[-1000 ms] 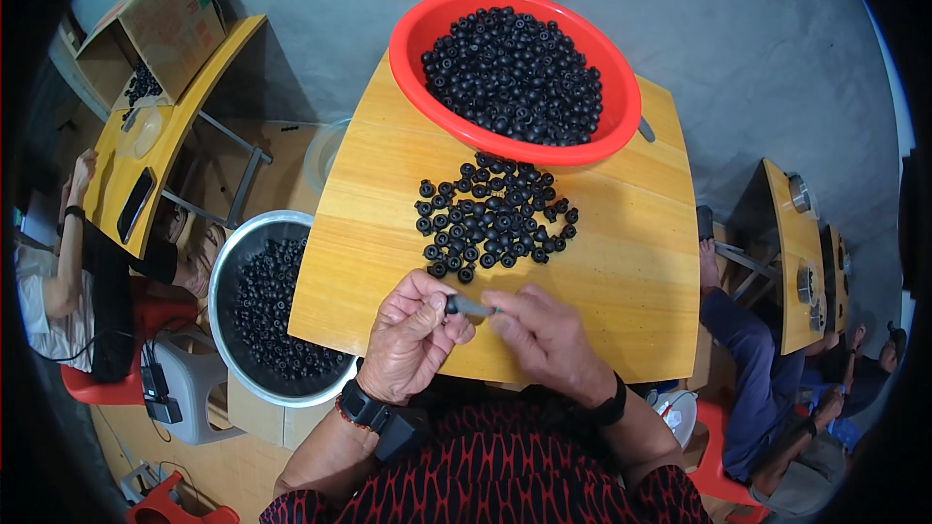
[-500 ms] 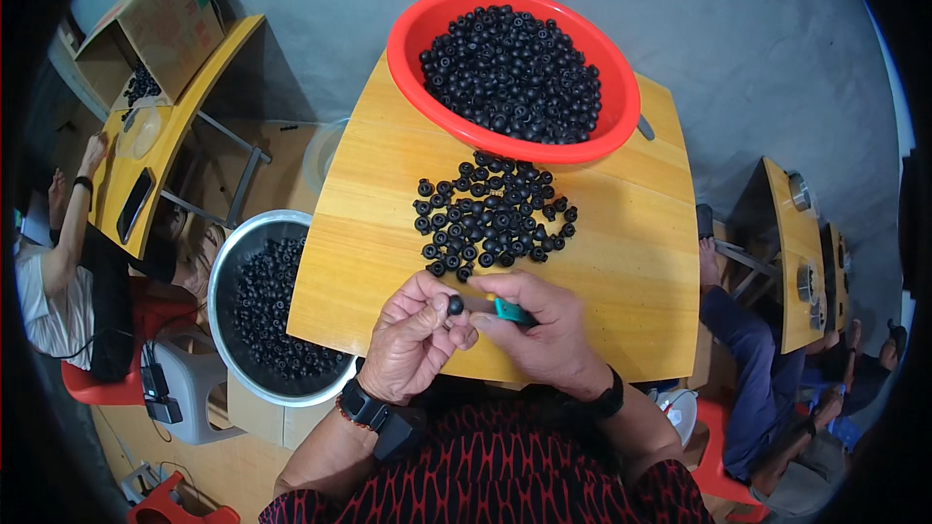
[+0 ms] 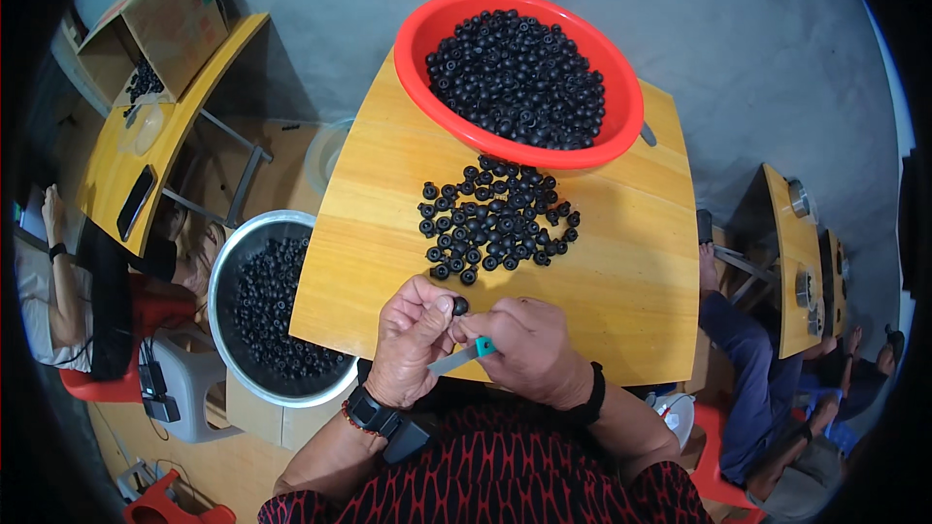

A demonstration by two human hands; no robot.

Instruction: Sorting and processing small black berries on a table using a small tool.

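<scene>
My left hand pinches a small round black rubber-like part between thumb and fingertips, just over the table's front edge. Closed round a small knife with a green handle, my right hand meets the left at the fingertips. The knife's blade points down and left, below the black part and in front of my left palm. Beyond my hands lies a loose pile of similar black parts on the wooden table.
A red basin heaped with black parts stands at the table's far side. On my left is a metal bowl of black parts. Other people sit at side tables; a phone and a cardboard box rest on the left one.
The knife has swung from beside the black part to below it, its blade now pointing down and left. My right hand has turned and come slightly nearer me.
</scene>
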